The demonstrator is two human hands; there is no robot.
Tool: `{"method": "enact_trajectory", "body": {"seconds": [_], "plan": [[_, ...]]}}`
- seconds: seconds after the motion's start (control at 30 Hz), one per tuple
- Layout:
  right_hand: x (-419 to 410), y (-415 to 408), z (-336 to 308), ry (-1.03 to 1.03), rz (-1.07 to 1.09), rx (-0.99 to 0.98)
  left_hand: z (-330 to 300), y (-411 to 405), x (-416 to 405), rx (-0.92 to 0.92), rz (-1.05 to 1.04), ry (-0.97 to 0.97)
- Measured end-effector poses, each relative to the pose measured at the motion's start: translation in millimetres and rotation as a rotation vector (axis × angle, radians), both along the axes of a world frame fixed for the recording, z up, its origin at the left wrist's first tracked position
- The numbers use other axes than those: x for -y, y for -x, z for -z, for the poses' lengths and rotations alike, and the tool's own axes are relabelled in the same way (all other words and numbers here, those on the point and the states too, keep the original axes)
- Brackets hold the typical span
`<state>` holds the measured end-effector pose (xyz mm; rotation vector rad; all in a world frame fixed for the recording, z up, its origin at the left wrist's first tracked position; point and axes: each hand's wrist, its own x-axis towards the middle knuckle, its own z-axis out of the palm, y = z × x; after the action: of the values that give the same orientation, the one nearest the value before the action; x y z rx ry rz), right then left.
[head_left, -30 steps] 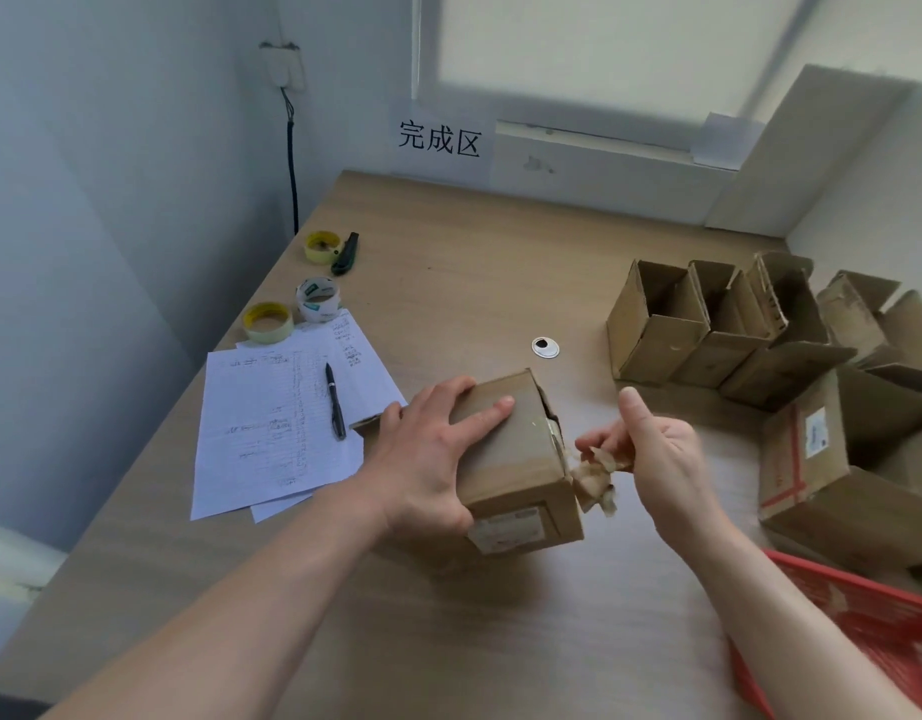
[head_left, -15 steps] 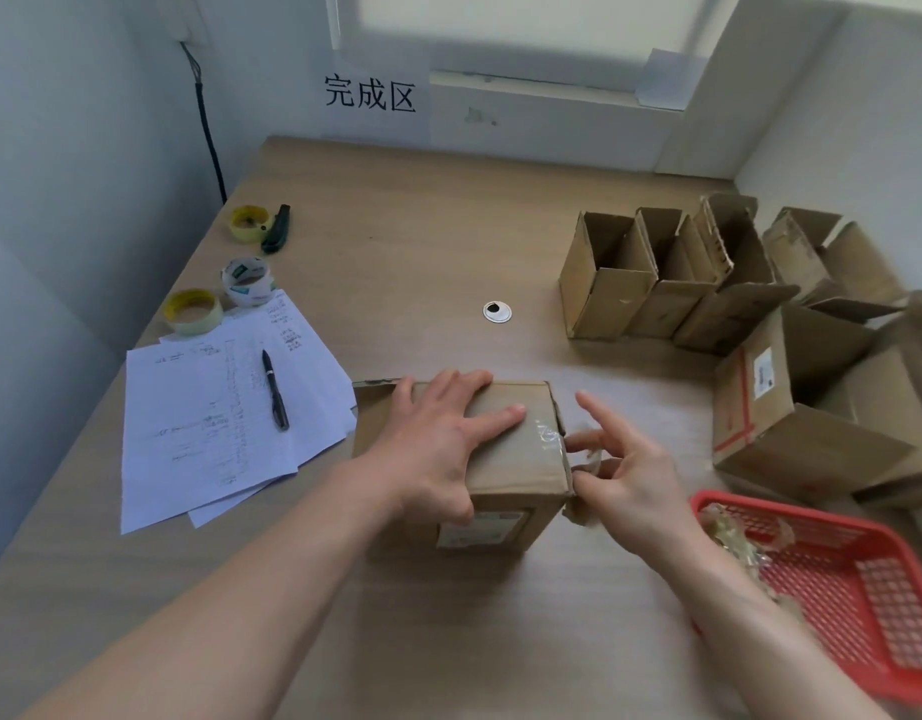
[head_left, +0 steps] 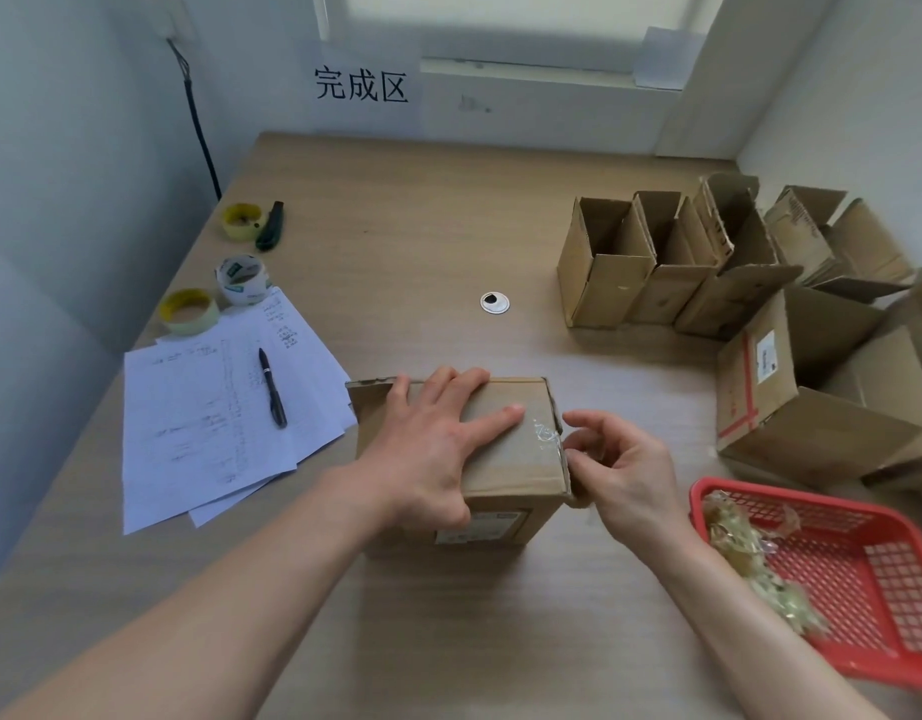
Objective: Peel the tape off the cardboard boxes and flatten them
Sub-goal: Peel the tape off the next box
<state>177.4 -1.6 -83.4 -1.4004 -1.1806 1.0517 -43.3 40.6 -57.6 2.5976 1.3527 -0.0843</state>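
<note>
Head view: two hands (head_left: 427, 449) (head_left: 622, 467), one box (head_left: 505, 459).

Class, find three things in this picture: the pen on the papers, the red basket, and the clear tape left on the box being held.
pen (head_left: 271, 389), head view, middle of barrel.
red basket (head_left: 749, 490), head view, far rim.
clear tape (head_left: 546, 433), head view, crinkled strip at the top's right edge.

Brown cardboard box (head_left: 505, 449) — red mesh basket (head_left: 859, 579) with yellowish tape scraps (head_left: 749, 558) — white sheets (head_left: 214, 407), black pen (head_left: 272, 387).
</note>
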Motion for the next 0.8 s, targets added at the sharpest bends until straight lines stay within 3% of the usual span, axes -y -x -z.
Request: {"method": "enact_trajectory", "body": {"seconds": [0.13, 0.53, 0.7, 0.8], "plan": [[0, 1, 3, -0.015, -0.039, 0.025, 2, 1, 1, 0.003, 0.000, -0.003], [-1, -13, 0, -0.472, -0.106, 0.707, 4, 2, 2, 0.001, 0.002, -0.005], [-4, -10, 0, -0.452, -0.132, 0.741, 5, 1, 4, -0.001, -0.001, -0.006], [-4, -6, -2, -0.264, -0.104, 0.530, 3, 2, 3, -0.008, 0.000, -0.001]]}}
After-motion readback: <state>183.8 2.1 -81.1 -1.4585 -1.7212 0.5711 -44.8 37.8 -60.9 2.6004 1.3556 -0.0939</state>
